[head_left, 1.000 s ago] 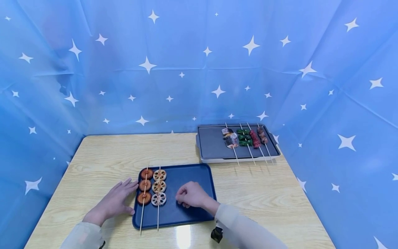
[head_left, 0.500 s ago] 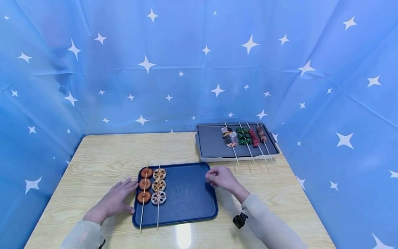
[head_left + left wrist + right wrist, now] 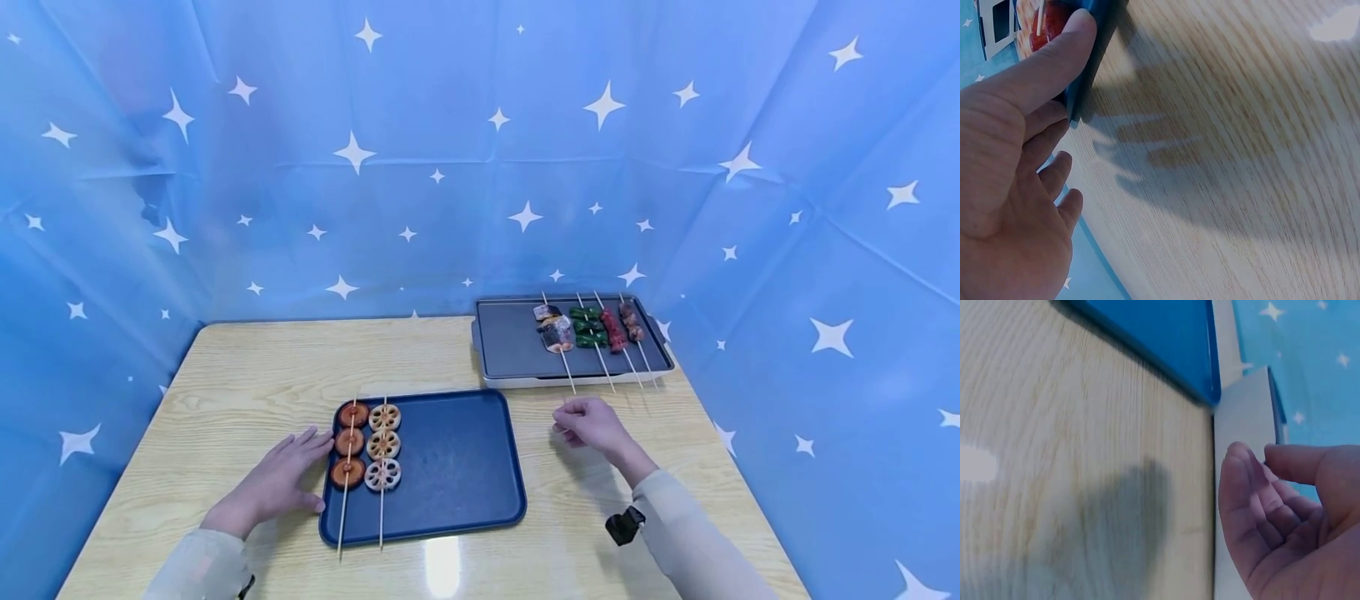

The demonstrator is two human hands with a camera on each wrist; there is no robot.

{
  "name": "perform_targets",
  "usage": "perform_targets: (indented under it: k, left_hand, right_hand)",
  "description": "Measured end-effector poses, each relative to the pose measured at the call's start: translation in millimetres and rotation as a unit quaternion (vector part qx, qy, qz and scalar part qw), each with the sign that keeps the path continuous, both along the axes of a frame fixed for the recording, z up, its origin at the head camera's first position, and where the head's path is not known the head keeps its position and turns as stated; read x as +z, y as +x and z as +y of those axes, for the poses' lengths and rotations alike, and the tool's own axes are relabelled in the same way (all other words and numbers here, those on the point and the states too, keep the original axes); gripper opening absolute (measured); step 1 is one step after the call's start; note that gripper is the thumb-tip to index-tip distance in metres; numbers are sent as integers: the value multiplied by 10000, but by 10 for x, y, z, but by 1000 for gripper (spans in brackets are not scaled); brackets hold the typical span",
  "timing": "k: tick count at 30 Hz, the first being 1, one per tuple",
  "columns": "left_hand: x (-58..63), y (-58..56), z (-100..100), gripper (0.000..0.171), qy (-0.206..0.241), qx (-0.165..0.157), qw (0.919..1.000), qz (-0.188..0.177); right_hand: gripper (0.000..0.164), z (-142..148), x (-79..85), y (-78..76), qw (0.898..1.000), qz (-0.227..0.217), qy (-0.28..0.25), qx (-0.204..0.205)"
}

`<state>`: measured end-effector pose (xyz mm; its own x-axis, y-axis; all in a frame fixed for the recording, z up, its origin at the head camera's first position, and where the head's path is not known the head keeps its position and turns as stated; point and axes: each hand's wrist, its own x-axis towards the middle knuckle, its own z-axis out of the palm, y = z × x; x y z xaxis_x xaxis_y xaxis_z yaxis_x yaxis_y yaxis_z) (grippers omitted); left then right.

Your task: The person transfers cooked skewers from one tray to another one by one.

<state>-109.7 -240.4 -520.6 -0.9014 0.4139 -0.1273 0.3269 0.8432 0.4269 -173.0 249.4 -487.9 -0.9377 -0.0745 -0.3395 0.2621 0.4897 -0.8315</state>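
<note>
Right hand: here it is, the bare right hand point(image 3: 596, 425) hovering over the pale wood-grain table point(image 3: 255, 367), fingers loosely bent, thumb and forefinger slightly apart, nothing between them!
Fish skewer: the silver-and-black fish skewer point(image 3: 557, 333) with its thin pale stick lies just beyond, on the dark-grey rectangular griddle point(image 3: 506, 333) at far right.
Stick's line: it runs near to far, tilting a touch left at the far end, its near tip poking past the griddle's near edge, right by the fingertips; contact, I can't tell.
Nearer hand: the right, no contest; the left is well apart.
Left hand: the bare left hand point(image 3: 277, 479), fingers relaxed, grasps nothing, just touching the left rim of the dark-blue rectangular tray point(image 3: 457, 467).
Tray's left side: two skewers there, brown round slices point(image 3: 348, 442) and pale holed slices point(image 3: 384, 444), side by side.
</note>
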Motion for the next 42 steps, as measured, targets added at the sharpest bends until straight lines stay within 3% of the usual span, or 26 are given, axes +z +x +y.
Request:
perform_targets:
  k: [6,19,42]
  left_hand:
    - [28,-3,0,90,-6,-18,10000,54]
    - [21,-6,13,90,-86,26,10000,-5]
    - [-4,-20,4,88,-191,-3,9998,33]
  right_hand:
    - [40,134,-21,-77,9986,-257,-284,-378]
    - [44,145,-38,-229,9943,-30,-619,-870]
    - [39,144,-21,-374,9951,62,-536,-824]
